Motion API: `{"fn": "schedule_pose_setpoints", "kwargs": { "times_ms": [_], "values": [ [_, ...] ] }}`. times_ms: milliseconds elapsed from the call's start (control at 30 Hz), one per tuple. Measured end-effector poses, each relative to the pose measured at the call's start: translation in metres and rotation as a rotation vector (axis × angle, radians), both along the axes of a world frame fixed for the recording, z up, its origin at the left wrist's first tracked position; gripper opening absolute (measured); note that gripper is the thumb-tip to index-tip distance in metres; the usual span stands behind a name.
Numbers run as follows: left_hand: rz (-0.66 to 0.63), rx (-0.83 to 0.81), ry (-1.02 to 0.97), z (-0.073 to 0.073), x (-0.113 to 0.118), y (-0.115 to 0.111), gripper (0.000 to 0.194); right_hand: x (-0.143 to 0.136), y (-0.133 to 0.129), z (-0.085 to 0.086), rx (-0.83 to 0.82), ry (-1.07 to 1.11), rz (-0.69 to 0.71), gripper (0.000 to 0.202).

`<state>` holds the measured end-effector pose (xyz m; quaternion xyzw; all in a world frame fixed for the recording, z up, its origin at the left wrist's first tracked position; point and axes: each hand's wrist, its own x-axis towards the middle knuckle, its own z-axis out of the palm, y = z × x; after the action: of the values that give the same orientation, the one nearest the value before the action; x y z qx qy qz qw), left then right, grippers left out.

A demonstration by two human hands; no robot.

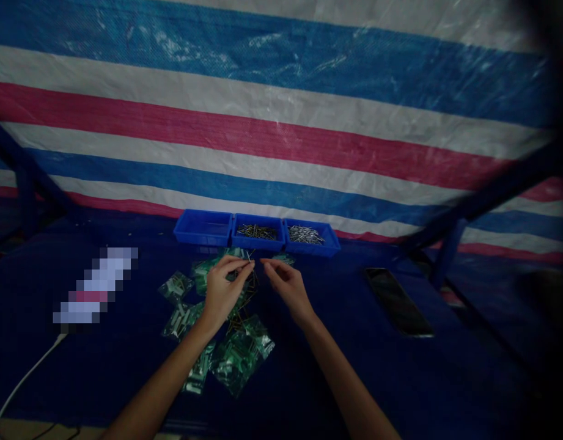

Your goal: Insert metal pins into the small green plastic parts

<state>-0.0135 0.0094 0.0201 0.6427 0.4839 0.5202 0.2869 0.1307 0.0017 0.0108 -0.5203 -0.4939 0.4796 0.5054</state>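
Note:
My left hand is closed in a pinch, with a thin screw showing at its fingertips. Just to its right, my right hand also has thumb and forefinger together; whatever is between them is too small to make out. The fingertips of both hands nearly meet above loose brass-coloured screws, partly hidden by the left hand. Around and below the left hand lie several small clear bags with greenish pieces inside. Beyond the hands, the middle blue bin holds brass-coloured screws and the right blue bin silver ones.
A third blue bin adjoins them on the left. At right lies a dark phone; at left, a blurred-out item has a white cable. Behind the dark blue table hangs a striped tarp, with blue metal struts either side.

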Motion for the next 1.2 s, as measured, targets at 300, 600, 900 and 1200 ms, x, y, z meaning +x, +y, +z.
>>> {"fn": "schedule_pose_setpoints", "kwargs": {
  "times_ms": [300,600,900,1200],
  "values": [
    [-0.106,0.020,0.309,0.004,0.004,-0.006,0.009,0.010,0.003,-0.002,0.081,-0.071,0.043,0.022],
    [-0.070,-0.024,-0.073,0.008,0.001,0.000,0.010,0.000,-0.003,0.001,0.054,-0.097,0.257,0.022],
    [-0.102,-0.057,-0.158,-0.001,0.003,0.003,0.014,0.002,-0.002,0.011,-0.020,-0.007,0.209,0.026],
    [-0.094,-0.053,-0.113,-0.005,0.004,0.004,0.013,0.008,0.001,0.008,0.009,-0.071,0.160,0.025]
  ]
}}
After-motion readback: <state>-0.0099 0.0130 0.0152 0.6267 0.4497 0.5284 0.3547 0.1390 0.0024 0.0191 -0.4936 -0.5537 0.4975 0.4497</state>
